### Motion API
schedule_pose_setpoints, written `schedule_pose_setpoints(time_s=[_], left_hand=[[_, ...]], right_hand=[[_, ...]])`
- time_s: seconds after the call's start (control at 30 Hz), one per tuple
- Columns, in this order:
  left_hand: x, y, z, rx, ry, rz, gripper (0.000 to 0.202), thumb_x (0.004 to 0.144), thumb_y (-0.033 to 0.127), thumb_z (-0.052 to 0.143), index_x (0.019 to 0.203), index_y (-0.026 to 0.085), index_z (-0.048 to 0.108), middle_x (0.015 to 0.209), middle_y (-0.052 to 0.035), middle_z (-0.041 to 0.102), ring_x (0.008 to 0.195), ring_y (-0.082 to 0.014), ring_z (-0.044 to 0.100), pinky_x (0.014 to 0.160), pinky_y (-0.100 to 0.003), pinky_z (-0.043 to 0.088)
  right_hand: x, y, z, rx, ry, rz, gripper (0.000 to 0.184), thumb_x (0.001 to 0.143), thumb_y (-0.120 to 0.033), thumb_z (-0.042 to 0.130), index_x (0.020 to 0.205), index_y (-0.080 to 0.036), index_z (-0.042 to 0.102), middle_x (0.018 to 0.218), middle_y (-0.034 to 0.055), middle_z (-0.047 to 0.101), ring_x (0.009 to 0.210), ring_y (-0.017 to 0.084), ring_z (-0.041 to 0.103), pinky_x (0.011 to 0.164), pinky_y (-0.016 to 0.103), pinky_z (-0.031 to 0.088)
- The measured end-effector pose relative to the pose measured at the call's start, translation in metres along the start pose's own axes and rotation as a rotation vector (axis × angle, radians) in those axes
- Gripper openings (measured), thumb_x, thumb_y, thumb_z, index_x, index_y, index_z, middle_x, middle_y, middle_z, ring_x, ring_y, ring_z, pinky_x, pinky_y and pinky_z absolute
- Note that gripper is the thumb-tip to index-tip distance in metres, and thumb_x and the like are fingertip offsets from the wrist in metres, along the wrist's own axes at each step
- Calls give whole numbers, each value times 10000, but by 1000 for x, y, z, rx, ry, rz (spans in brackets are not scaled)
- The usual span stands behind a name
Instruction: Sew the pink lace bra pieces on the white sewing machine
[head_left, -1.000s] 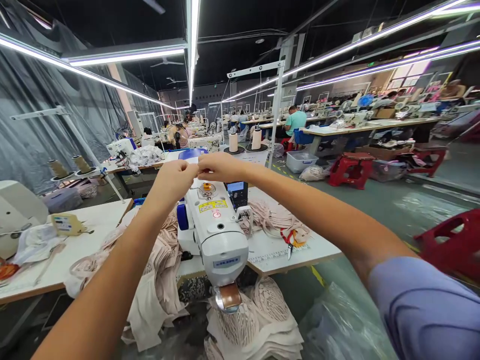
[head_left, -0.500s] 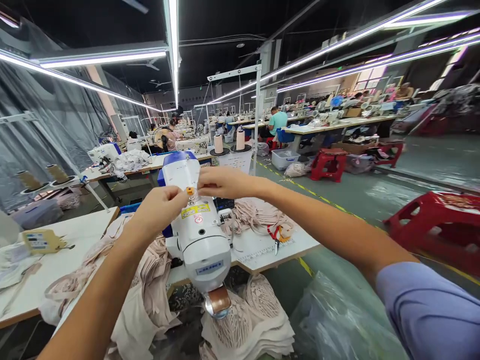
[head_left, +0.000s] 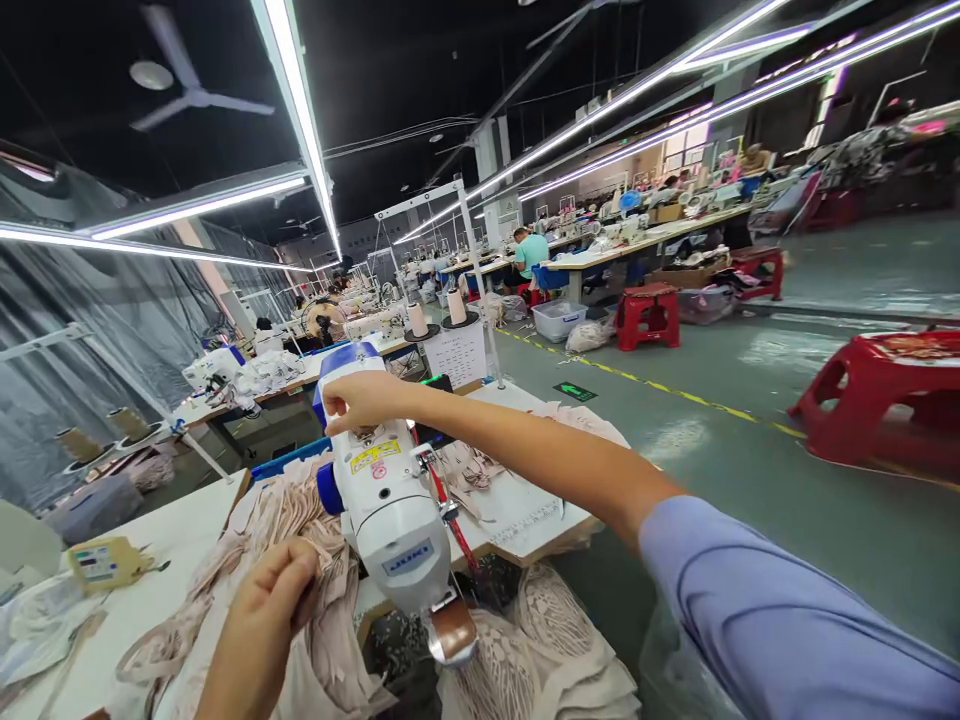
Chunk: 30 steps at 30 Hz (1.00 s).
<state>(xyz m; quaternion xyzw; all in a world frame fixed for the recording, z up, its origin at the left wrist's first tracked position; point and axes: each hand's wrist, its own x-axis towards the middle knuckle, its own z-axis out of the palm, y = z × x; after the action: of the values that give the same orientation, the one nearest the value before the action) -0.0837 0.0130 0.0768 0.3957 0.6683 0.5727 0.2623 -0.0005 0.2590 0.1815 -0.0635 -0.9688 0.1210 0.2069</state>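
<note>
A white sewing machine (head_left: 382,500) stands on the table (head_left: 517,510) in front of me. My right hand (head_left: 360,398) reaches over its top with the fingers pinched together on something too small to make out. My left hand (head_left: 274,590) is low at the left of the machine, fingers curled and pinched, just above a heap of pale pink fabric (head_left: 300,560). What it pinches does not show. More pink fabric pieces lie to the right of the machine and hang below the table's front edge.
A yellow control box (head_left: 101,562) lies on the left table. Thread cones (head_left: 416,320) stand on a stand behind the machine. Red plastic stools (head_left: 877,395) stand on the green floor at right. A person in a teal shirt (head_left: 531,250) sits far back.
My left hand has dropped from the machine's top down to the fabric at the left. My right hand stayed over the machine. The view has tilted up and turned right.
</note>
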Motion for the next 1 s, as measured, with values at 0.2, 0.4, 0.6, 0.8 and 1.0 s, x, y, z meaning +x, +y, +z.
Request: schedule_pose_setpoints(time_s=[0.2, 0.4, 0.6, 0.8, 1.0], left_hand=[[-59, -78, 23, 66, 180, -47, 448, 756, 614, 666, 672, 186, 562, 539, 48, 428, 489, -92, 356, 469, -205, 283], [-109, -141, 73, 513, 247, 241, 286, 859, 469, 639, 820, 187, 660, 699, -4, 639, 615, -140, 573, 602, -238, 436], [-139, -181, 122, 744, 125, 495, 147, 874, 293, 686, 917, 166, 627, 683, 8, 613, 598, -129, 571, 598, -237, 416], [-146, -190, 143, 727, -131, 431, 274, 852, 220, 663, 1119, 173, 624, 816, -43, 654, 753, -188, 602, 677, -282, 450], [-148, -194, 133, -108, -113, -323, 239, 974, 353, 470, 1141, 216, 572, 961, -33, 628, 833, -136, 626, 794, -293, 531]], right_hand=[[3, 0, -24, -81, 51, 51, 152, 765, -127, 712, 872, -148, 607, 914, 30, 637, 774, 142, 525, 633, 260, 322], [-179, 7, 74, 738, 511, 102, 290, 957, -466, 545, 928, -178, 553, 812, -9, 533, 728, 109, 490, 687, 254, 382], [-345, -68, 246, 1579, 21, 618, 634, 730, -696, 707, 1072, -181, 569, 935, 44, 621, 765, 138, 558, 684, 277, 441], [-341, -81, 286, 1791, 104, 863, 442, 721, -488, 813, 945, -148, 642, 804, 0, 635, 731, 106, 579, 717, 247, 454], [-353, -64, 285, 1752, 209, 956, 364, 666, -389, 863, 888, -158, 690, 847, 0, 678, 762, 105, 593, 743, 242, 463]])
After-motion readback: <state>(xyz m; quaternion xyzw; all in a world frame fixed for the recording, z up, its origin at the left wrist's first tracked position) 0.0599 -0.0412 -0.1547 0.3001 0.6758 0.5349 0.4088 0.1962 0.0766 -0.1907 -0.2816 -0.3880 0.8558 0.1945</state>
